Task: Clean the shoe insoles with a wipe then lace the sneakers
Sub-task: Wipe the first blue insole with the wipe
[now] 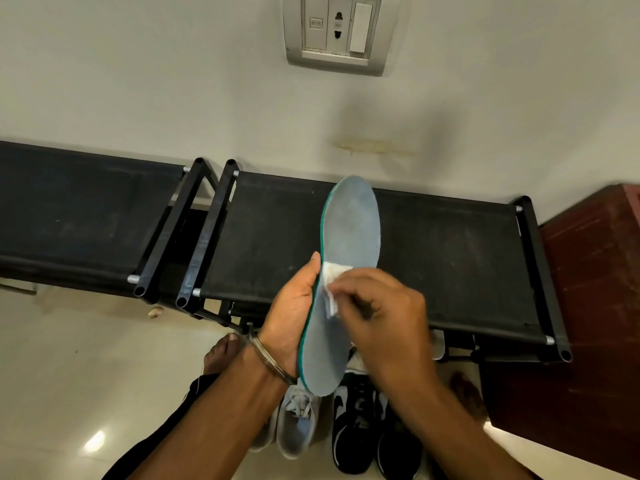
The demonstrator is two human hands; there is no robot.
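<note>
Left hand (294, 317) grips the insole (343, 282) from the left edge, palm cupped round its lower half, thumb tip up along the green rim, fingers hidden behind it. Metal bangle (272, 358) sits on that wrist. Right hand (388, 320) comes in from the right, fingers curled and pinching a white wipe (332, 289) pressed flat on the insole's grey-blue top face, about mid-length, close to the left edge; right hand slightly motion-blurred. Hands are close together, the insole between them, wipe just beside the left thumb. Insole is held roughly upright, heel end low near the left wrist, toe end up and away from the body, tilted slightly right. Below the hands, on the pale tiled floor (69, 375): a light grey sneaker (298, 424) with loose laces right under the insole heel, and just right of it a pair of black sneakers (374, 434) with white side marks, side by side. One bare foot (221, 355) shows left of the left wrist, dark trouser leg (166, 427) below it. Behind the insole, two black fabric-topped racks (450, 258) stand end to end against the wall, toe end of the insole overlapping the right one's top in view. Dark red-brown cabinet (595, 306) stands at far right. On the wall above, a switch and socket plate (334, 31).
</note>
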